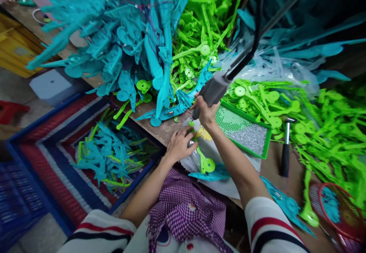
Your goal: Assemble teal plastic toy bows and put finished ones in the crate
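My right hand [207,110] is wrapped round a grey electric screwdriver [216,87] that hangs from above, its tip angled down and to the left. Just below that tip, my left hand [180,144] has its fingers curled over a lime-green plastic piece [206,164] with a round end. Something shiny shows between these fingers; I cannot make out what it is. A white cloth [187,163] with a yellow printed figure lies under the work. One turquoise plastic piece [214,173] rests at the near edge, by the green one.
Turquoise parts [120,36] and lime-green parts [206,20] are heaped at the back. A green tray [268,142] of small metal screws and a hammer [285,157] lie at right, near a red mesh basket [314,199]. A lined blue crate [37,176] of parts stands at left.
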{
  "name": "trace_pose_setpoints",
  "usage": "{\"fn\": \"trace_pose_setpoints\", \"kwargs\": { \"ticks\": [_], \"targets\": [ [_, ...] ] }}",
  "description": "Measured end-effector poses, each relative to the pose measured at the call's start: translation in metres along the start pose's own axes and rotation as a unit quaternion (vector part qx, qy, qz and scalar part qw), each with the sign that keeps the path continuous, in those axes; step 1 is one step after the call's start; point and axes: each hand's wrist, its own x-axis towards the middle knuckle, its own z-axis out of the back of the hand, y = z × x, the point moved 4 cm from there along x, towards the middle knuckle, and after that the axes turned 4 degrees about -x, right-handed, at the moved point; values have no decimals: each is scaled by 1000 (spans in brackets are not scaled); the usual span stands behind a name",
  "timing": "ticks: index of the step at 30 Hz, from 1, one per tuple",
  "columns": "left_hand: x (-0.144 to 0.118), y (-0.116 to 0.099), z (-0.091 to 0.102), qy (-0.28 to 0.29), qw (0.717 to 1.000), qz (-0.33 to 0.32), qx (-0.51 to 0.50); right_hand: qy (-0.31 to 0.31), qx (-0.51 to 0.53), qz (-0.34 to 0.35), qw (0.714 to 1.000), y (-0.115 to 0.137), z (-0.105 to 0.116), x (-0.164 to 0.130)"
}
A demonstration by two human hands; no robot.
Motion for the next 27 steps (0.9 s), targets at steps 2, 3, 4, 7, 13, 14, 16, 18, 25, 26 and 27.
{"fn": "trace_pose_setpoints", "kwargs": {
  "ticks": [2,3,4,7,13,14,16,18,25,26,27],
  "targets": [
    [0,0,0,0,1000,0,3,3,3,5,1000,-2,1,-1],
    [0,-1,1,-1,1000,-1,4,0,2,6,1000,-3,2,-1],
    [0,0,0,-1,1000,-3,6,-3,-2,7,1000,-4,3,-1],
    [0,0,0,-5,1000,-7,8,-2,-22,1,1000,-8,2,-2],
    [0,-1,-1,-18,1000,-5,8,57,-26,-23,998,-21,-5,-2],
    [0,-1,-1,-20,1000,-3,8,59,-32,-28,997,-23,-5,-3],
    [0,-1,-1,-22,1000,-2,6,58,-42,-31,997,-25,-6,-7],
    [0,-1,-1,-24,1000,-4,5,60,-47,-26,997,-25,-9,-10],
    [0,0,-1,-19,1000,-14,7,-65,-43,26,997,16,27,6],
    [0,1,-1,-21,1000,-16,6,-102,-46,46,993,24,41,10],
    [0,1,-1,-24,1000,-19,4,-132,-54,62,988,31,56,13]
  ]
}}
